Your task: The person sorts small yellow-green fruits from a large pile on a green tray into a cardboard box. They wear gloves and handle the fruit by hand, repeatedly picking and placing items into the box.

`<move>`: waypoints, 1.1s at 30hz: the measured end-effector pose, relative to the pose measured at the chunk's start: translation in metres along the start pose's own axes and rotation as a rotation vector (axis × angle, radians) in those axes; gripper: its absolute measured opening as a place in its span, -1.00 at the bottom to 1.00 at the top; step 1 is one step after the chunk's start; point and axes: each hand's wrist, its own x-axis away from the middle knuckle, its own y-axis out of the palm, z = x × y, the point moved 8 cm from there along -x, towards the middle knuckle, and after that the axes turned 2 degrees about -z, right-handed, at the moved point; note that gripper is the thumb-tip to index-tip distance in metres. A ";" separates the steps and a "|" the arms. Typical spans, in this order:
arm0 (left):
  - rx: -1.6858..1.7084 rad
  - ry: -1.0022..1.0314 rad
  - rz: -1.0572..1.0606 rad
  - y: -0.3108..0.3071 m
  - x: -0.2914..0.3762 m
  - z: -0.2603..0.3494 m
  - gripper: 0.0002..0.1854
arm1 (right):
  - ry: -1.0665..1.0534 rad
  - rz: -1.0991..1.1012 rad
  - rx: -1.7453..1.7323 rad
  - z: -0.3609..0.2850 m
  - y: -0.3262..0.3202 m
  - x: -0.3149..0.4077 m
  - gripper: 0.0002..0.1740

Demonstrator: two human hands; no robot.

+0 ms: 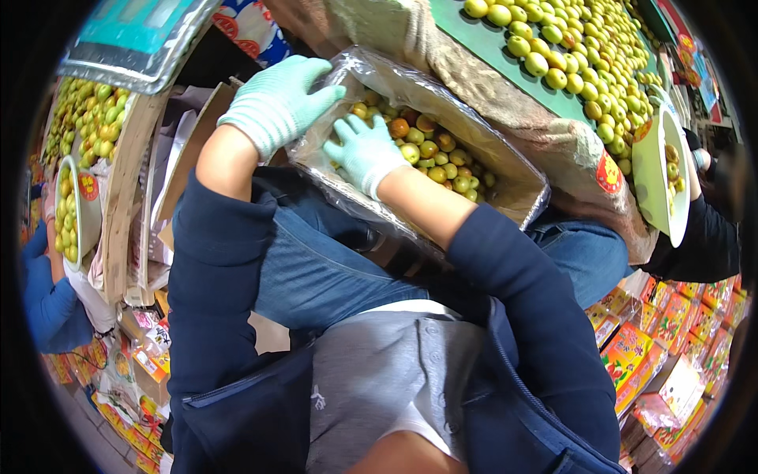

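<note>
A cardboard box lined with clear plastic film (509, 178) stands tilted before me, with small green and brown round fruits (441, 157), perhaps jujubes, inside. My right hand (364, 151), in a pale green knit glove, lies on the fruits near the box's left end, fingers spread. What is under its palm is hidden. My left hand (281, 98), gloved alike, is at the upper left corner of the box, over the film at its rim; its thumb and fingers are apart, and whether it pinches the film does not show.
A green sorting surface (474, 53) covered with fruits slopes beyond the box, edged with rough cloth. Co-workers' arms are at both sides, near a pale scoop of fruits (657, 172) and a white basin (87, 219). Wooden crate boards (127, 195) stand left; printed cartons (630, 355) lie right.
</note>
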 end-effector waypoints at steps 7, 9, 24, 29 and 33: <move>-0.009 0.053 -0.077 0.016 0.008 -0.005 -0.53 | 0.293 -0.265 0.063 0.040 0.015 0.085 -0.27; -0.046 0.040 -0.098 0.014 0.011 0.000 -0.54 | 0.409 -0.425 0.014 0.061 0.014 0.120 -0.26; 0.809 -0.051 0.546 -0.085 0.104 -0.026 -0.76 | 0.988 0.761 -0.742 0.130 -0.109 0.345 -0.81; 0.908 -0.379 0.953 -0.083 0.203 -0.103 -0.78 | 1.025 0.790 -0.742 0.152 -0.076 0.373 -0.78; 0.935 -0.617 1.089 -0.072 0.272 -0.126 -0.77 | 0.968 0.852 -0.881 0.158 -0.067 0.363 -0.78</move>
